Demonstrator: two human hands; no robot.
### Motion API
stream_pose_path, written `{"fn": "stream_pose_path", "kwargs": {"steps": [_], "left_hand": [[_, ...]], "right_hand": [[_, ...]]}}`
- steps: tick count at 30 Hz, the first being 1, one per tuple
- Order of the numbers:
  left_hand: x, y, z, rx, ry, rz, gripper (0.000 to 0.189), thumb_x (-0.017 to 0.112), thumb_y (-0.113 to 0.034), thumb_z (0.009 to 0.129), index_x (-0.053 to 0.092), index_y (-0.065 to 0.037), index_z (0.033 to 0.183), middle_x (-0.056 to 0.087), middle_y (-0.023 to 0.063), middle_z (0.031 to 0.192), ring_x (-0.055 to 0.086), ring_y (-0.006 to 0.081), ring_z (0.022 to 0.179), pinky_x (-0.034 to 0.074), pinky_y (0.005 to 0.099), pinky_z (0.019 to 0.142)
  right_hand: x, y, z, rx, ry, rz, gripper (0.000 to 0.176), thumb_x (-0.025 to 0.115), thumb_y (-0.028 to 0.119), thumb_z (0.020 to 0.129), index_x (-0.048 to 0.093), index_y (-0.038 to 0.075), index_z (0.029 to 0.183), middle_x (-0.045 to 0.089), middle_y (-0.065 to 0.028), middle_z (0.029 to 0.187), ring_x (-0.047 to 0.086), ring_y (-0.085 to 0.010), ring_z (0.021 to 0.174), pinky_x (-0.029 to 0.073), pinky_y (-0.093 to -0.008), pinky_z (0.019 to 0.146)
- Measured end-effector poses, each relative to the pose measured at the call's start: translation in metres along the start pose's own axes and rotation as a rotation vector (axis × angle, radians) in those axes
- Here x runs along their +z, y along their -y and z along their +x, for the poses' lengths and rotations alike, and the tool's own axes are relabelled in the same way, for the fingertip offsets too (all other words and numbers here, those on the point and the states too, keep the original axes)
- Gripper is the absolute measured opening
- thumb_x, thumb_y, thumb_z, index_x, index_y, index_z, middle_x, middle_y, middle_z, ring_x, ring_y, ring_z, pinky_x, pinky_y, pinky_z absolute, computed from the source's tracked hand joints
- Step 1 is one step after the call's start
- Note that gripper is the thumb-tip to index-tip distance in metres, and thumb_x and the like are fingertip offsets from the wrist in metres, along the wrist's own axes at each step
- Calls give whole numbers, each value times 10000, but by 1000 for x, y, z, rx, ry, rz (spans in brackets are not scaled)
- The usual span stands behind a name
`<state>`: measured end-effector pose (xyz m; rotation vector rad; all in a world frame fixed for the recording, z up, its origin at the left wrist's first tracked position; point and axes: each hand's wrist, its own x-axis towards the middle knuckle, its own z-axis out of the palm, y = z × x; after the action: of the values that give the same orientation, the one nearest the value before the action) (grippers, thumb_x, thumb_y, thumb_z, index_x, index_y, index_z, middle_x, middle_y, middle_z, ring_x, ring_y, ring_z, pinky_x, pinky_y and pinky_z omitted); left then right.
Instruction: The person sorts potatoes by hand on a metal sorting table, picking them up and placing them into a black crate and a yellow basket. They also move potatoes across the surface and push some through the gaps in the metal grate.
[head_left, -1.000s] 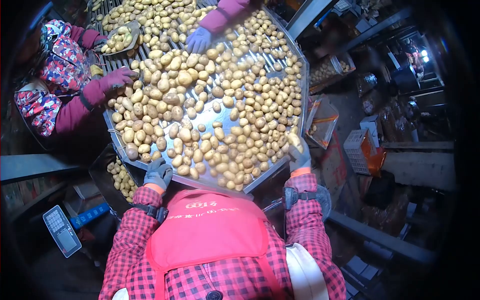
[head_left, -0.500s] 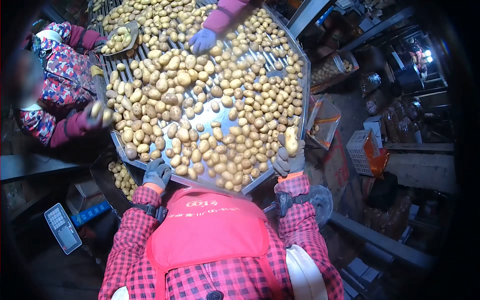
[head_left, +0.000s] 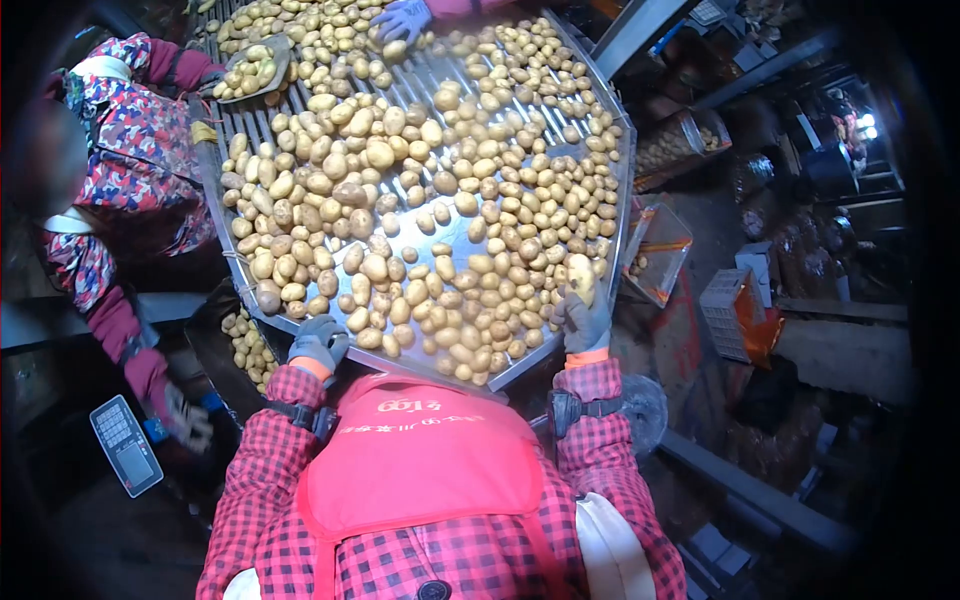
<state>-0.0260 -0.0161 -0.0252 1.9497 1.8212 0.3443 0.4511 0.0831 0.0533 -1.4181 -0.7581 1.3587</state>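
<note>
Many potatoes (head_left: 380,154) lie spread over a metal sorting table (head_left: 405,240) with a slatted far part. My left hand (head_left: 319,342), in a grey glove, rests at the table's near left edge with its fingers curled; whether anything is in them is hidden. My right hand (head_left: 585,320), gloved in grey too, is at the near right edge, closed on a large pale potato (head_left: 580,276) that stands up above the fingers.
A person in a patterned jacket (head_left: 140,140) stands at the left, one hand (head_left: 188,420) low near a scale (head_left: 126,445). Another person's gloved hand (head_left: 402,20) is at the far edge. Potatoes fill a bin (head_left: 250,350) at lower left; a white crate (head_left: 725,312) stands right.
The left person's lower hand has swung down from the table's edge towards the scale. The far purple-gloved hand has drawn back. My right hand still holds the potato, slightly lower in view.
</note>
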Motion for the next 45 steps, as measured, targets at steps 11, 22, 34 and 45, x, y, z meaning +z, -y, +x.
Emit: {"fn": "stream_pose_path", "kwargs": {"steps": [11,22,34,45], "left_hand": [[-81,-193,81,-40,73,-964,665,796,-226,881,486,-63,1445,575,119,1377,670,185,1059,565,330,889],[-74,-198,75,-333,-45,-952,480,684,-41,850,539,-20,1306,613,73,1112,645,124,892,562,264,689],[-77,-208,59,-265,16,-742,406,586,41,820,615,-19,1221,652,106,1153,644,181,1064,548,314,908],[-76,-192,42,81,-209,-755,526,658,17,793,608,-27,1315,646,164,1295,651,262,1161,541,355,966]], "right_hand": [[135,12,-16,-717,443,-686,583,773,108,767,638,-4,1323,692,-196,1221,661,-345,1120,524,-428,967],[157,16,-24,-944,559,-648,540,762,148,802,634,-8,1303,681,-189,1055,652,-362,923,535,-439,782],[145,10,-44,-924,577,-658,555,794,161,753,653,22,1272,642,-178,916,645,-356,808,525,-445,683],[164,30,-69,-883,456,-593,533,849,152,711,693,-33,1186,712,-162,929,695,-314,809,555,-407,699]]}}
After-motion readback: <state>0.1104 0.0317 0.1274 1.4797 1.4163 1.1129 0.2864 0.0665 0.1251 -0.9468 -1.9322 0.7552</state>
